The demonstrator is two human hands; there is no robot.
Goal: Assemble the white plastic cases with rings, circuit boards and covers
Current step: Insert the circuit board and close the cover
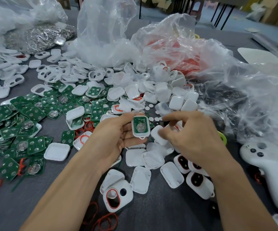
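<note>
Left hand (pixel 116 135) is palm up, fingers curled round a white case (pixel 141 135), thumb on its far edge. The case is held open-face above the dark grey surface (pixel 151 215), with a green circuit board (pixel 140 125) seated in it, round metal battery clip showing, small loop at the case's near end. Right hand (pixel 191 137) is just right of the case, fingers curled down, thumb and fingertips pinching a white cover (pixel 156 133). Motion blur there, so grip detail is soft, and I can't tell if the cover touches the case. Everything else relative to the case: loose circuit boards (pixel 23 124) in a wide heap to the left; a pile of white shells (pixel 135 92) beyond it; small white discs (pixel 151 105) just beyond it; white frames with oval cutouts (pixel 65 70) farther beyond-left. Clear plastic bags (pixel 101 30) stand well beyond, one holding metal key rings (pixel 38 35) at far left, one holding red rings (pixel 185 57) beyond-right. Closed cases with dark buttons (pixel 196 180) lie nearer and right, under the right wrist. A case front with a red ring fitted (pixel 116 197) lies nearer, between the forearms. A white handheld controller (pixel 268 172) marked 22 sits well to the right. Loose red bands (pixel 105 220) lie nearest the camera.
</note>
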